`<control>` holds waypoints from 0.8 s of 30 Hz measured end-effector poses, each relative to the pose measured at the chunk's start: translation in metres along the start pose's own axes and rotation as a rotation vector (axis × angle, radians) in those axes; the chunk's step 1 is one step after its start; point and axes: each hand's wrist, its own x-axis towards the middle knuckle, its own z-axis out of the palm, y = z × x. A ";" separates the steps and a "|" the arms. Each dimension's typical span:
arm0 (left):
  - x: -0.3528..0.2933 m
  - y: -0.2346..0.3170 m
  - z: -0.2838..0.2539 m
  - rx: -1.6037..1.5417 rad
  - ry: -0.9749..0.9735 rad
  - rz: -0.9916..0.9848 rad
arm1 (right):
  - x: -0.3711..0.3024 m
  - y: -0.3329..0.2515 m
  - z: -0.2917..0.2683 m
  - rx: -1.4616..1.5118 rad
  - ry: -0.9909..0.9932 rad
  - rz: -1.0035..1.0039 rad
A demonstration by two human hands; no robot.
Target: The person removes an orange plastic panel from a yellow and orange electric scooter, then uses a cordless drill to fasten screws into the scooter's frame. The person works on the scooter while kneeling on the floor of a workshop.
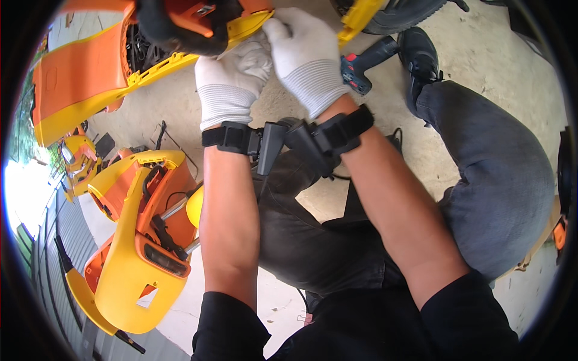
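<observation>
A: Where are the gloved hands, and what are they at?

B: A left hand in a white knit glove [229,69] and a right hand in a matching white knit glove [307,45] meet at the far middle, up against a large orange-and-yellow plastic vehicle body [81,75] that stretches to the far left.

A: How does that body look?

B: Smooth orange panels, a notched yellow plastic edge [153,70] along the side, and a yellow plastic strip [247,25] by the gloves.

A: And the fingers?

B: The left fingers look bunched together below the strip; the right thumb lies beside its end, the other right fingers largely out of sight. Whether either hand pinches anything, I cannot tell.

A: What surrounds them, and what blocks the view?

B: A thick, curved black part [153,30] crosses in front of the body. A dark cordless power tool with red accents [361,66] rests on the pale concrete floor [500,78], just right of the right glove; beyond it, a black tyre [406,17].

A: Anything inside the hollow pieces?

B: Black wiring [141,51] fills the body's opening. At left, nearer, a separate yellow-and-orange plastic shell [126,277] surrounds silver metal rods [174,209], partly hidden by the left forearm [230,222].
</observation>
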 end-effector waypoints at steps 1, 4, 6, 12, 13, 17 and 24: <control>-0.004 -0.007 0.024 -0.008 0.136 0.016 | 0.004 0.013 0.001 -0.013 0.079 -0.103; -0.004 -0.003 0.010 0.054 0.161 0.071 | 0.000 0.016 0.004 -0.114 0.193 -0.232; -0.004 0.000 0.007 -0.012 0.149 0.032 | 0.004 0.013 0.008 -0.137 0.207 -0.200; -0.006 -0.002 0.012 -0.008 0.205 0.041 | -0.007 0.003 0.008 -0.076 0.138 -0.099; -0.003 0.000 0.006 -0.024 0.180 -0.013 | -0.010 -0.006 0.008 -0.022 0.104 -0.013; 0.000 0.000 0.001 -0.013 0.139 0.000 | -0.007 -0.006 0.010 0.037 0.150 -0.103; 0.007 -0.006 0.011 0.187 0.069 0.090 | -0.014 -0.026 0.006 0.272 0.043 0.104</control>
